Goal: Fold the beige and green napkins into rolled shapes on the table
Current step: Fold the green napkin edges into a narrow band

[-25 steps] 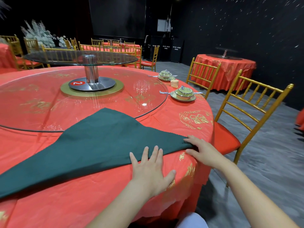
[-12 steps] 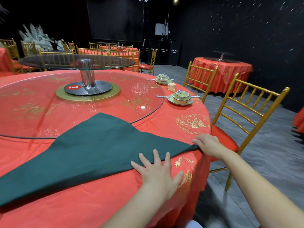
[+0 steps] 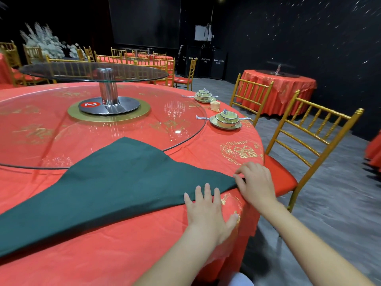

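1. Way off to the left of both hands, the green napkin (image 3: 123, 182) is lying flat on the table (image 3: 103, 254) as one big triangle. Its left tip is running out of view.
2. Its long axis is running along the near edge, from that left tip across to the right tip at the right hand. The peak is pointing away from the hands and lapping onto the glass turntable (image 3: 61, 141).
3. The left hand (image 3: 208, 211) is lying flat with its fingers straight and spread. The fingertips are pressing on the near edge, just left of the right hand.
4. The right hand (image 3: 257, 182) is sitting on the right tip with its fingers curled. I can't tell whether it's pinching or just pinning, since the tip is hiding under them.
5. My read is that we're looking at the smoothing stage, with no roll started yet. The next move is probably calling for one end held taut while the long edge gets rolled evenly toward the peak.
6. Well beyond the right hand, a small beige roll (image 3: 215, 105) is sitting on the table. It might be the beige napkin, but it's too small to say.
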Tool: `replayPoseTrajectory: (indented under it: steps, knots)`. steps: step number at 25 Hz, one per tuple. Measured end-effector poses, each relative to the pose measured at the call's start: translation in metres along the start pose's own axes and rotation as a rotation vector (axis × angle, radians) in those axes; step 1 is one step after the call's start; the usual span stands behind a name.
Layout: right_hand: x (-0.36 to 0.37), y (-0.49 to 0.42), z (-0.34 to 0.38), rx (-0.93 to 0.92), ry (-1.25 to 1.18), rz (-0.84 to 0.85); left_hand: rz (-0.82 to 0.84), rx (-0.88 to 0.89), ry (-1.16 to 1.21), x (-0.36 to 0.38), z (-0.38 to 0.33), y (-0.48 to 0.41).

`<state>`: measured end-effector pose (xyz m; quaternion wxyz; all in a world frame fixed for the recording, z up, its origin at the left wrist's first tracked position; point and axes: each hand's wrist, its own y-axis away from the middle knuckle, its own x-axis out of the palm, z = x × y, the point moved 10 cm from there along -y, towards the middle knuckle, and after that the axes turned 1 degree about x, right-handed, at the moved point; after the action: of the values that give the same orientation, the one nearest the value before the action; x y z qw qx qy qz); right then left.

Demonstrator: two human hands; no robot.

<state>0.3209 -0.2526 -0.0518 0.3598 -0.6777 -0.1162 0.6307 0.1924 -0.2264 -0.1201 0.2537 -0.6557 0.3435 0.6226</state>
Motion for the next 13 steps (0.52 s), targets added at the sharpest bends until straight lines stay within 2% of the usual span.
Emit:
replayPoseTrajectory:
  steps: [1,2,4,5,7,13]
  knots:
    - [-0.001,0.008,0.017,-0.023,-0.161,0.017,0.01,0.0,-0.008,0.001,-0.001,-0.001]
    - [0.005,0.018,0.034,-0.035,-0.304,0.112,0.02,0.006,-0.013,0.002,-0.002,-0.001]
    - [0.029,0.045,0.058,-0.038,-0.442,0.418,0.038,0.022,-0.032,0.005,-0.002,-0.003]
    - [0.036,0.054,0.059,-0.038,-0.422,0.517,0.042,0.023,-0.042,0.005,-0.002,-0.003]
    - [0.039,0.059,0.048,-0.054,-0.289,0.576,0.039,0.015,-0.052,0.004,-0.001,-0.003]
    - [0.035,0.057,0.012,-0.024,-0.039,0.57,0.052,0.007,-0.05,0.001,0.0,-0.003]
